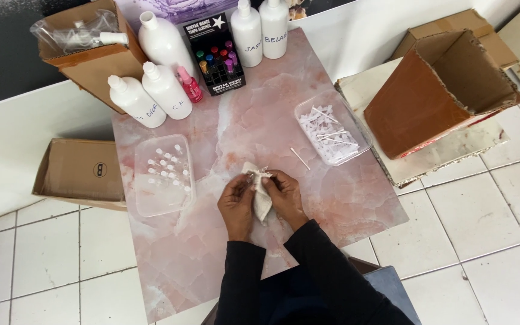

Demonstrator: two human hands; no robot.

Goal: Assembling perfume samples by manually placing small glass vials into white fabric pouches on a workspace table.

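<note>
Both my hands meet over the middle of a pink marbled tabletop point(356, 198). My left hand point(236, 204) and my right hand point(284, 195) together pinch a small off-white cloth point(262, 201) that hangs between them. Something tiny is wrapped in the cloth's top end; I cannot tell what. A single thin white stick point(300, 157) lies on the table just beyond my right hand.
A clear tray of small vials point(164, 174) lies left, a clear tray of white sticks point(331, 129) right. Several white bottles point(167, 90), a pink spray bottle point(190, 85) and a black rack of coloured vials point(215, 57) stand at the back. Open cardboard boxes point(446, 90) flank the table.
</note>
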